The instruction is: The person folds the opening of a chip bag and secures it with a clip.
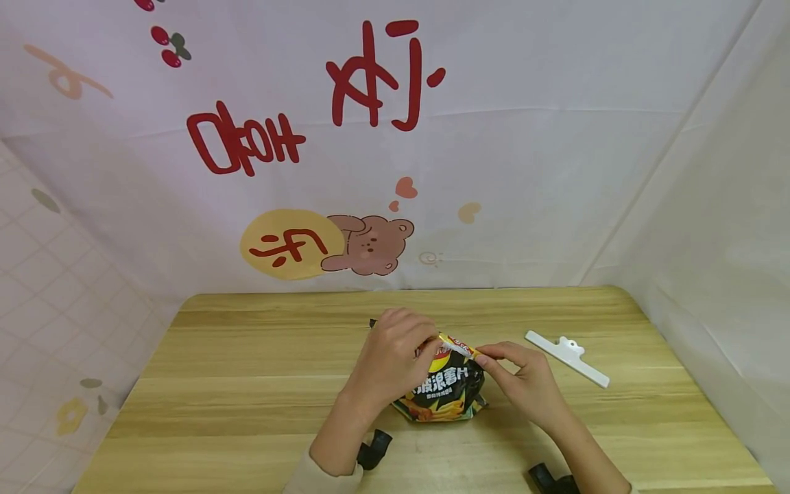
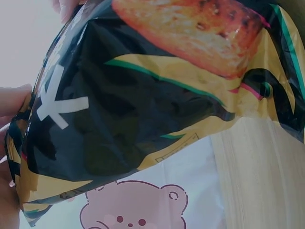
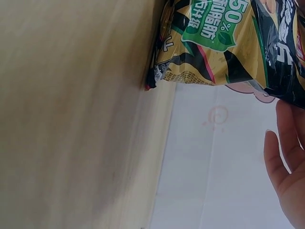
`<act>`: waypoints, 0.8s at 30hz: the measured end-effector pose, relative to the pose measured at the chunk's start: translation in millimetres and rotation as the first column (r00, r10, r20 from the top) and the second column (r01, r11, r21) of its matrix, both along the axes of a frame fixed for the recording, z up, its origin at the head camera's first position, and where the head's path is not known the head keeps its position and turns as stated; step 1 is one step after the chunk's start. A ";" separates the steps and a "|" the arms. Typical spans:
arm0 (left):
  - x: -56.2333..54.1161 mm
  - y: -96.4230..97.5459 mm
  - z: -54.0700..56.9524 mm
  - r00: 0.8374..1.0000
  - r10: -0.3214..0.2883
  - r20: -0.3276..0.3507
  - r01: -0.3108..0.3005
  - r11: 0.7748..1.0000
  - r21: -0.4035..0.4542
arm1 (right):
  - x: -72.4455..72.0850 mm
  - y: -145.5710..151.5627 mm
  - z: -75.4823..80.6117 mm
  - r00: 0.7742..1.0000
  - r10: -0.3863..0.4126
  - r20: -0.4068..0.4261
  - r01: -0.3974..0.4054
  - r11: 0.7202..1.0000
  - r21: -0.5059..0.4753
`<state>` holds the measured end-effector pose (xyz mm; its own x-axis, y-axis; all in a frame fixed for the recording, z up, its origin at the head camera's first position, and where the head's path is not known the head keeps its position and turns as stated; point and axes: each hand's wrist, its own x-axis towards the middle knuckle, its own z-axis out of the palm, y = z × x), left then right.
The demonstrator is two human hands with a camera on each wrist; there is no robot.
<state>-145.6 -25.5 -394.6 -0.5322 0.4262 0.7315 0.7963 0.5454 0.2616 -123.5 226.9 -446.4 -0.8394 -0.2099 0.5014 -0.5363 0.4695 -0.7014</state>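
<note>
A black and yellow bag of potato chips (image 1: 446, 392) stands on the table. Its top edge appears folded over into a narrow yellow and red strip (image 1: 459, 346). My left hand (image 1: 391, 357) pinches that strip near its left end, covering the bag's left side. The right hand (image 1: 527, 384) pinches the strip's right end between thumb and fingers. In the left wrist view the bag (image 2: 109, 133) fills much of the picture, with fingers (image 2: 12, 102) at its edge. The bag (image 3: 214, 57) shows its side in the right wrist view, above the right hand (image 3: 291, 186).
A white bag clip (image 1: 566, 353) with a long flat bar lies on the table to the right of the right hand. Black wrist devices (image 1: 374, 449) show by both forearms. Behind the wooden table (image 1: 259, 370) hangs a white printed cloth (image 1: 524, 206).
</note>
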 end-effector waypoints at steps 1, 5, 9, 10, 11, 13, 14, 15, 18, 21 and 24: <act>0.2 -0.5 0.1 1.000 0.010 0.008 -0.010 1.000 -0.007 | 0.0 -0.1 -0.1 1.000 0.000 0.000 0.000 1.000 -0.001; 1.2 -2.6 0.4 0.997 0.070 0.042 -0.067 0.996 -0.059 | 0.0 -0.7 -0.6 1.000 -0.005 -0.011 0.005 1.000 0.000; 1.8 -4.2 0.4 0.991 0.113 0.070 -0.106 0.989 -0.102 | -0.3 -1.1 -1.5 0.999 -0.009 -0.046 0.010 1.000 0.008; 1.7 -4.1 0.3 0.990 0.115 0.075 -0.107 0.989 -0.105 | -0.5 -1.0 -1.8 0.998 -0.008 -0.060 0.009 1.000 0.011; 1.5 -3.9 0.1 0.990 0.116 0.077 -0.107 0.988 -0.107 | -0.7 -0.9 -2.1 0.997 -0.007 -0.074 0.008 1.000 0.014; 1.2 -3.9 -0.4 0.991 0.113 0.075 -0.105 0.989 -0.105 | -1.1 -1.2 -2.4 0.995 -0.006 -0.102 0.008 1.000 0.021; 0.9 -4.0 -0.7 0.991 0.111 0.073 -0.103 0.989 -0.103 | -1.2 -1.4 -2.5 0.993 -0.007 -0.117 0.010 1.000 0.025; 0.8 -4.1 -1.0 0.991 0.110 0.072 -0.102 0.990 -0.102 | -1.5 -1.7 -2.9 0.991 -0.007 -0.133 0.011 1.000 0.029; 0.8 -4.5 -1.0 0.991 0.112 0.075 -0.104 0.990 -0.099 | -2.2 -2.5 -3.7 0.983 -0.007 -0.185 0.014 0.999 0.038; 0.9 -5.0 -0.4 0.990 0.113 0.080 -0.105 0.990 -0.095 | -3.4 -3.0 -5.2 0.971 -0.003 -0.241 0.015 0.999 0.047; 0.4 -5.4 -0.2 0.991 0.107 0.076 -0.101 0.991 -0.084 | -4.8 -3.0 -7.0 0.960 0.005 -0.279 0.011 0.998 0.055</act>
<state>-145.1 -30.9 -394.8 -0.6321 0.4206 0.6508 0.7126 0.6455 0.2749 -128.2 223.9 -453.5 -0.6686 -0.2416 0.7033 -0.7054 0.5054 -0.4970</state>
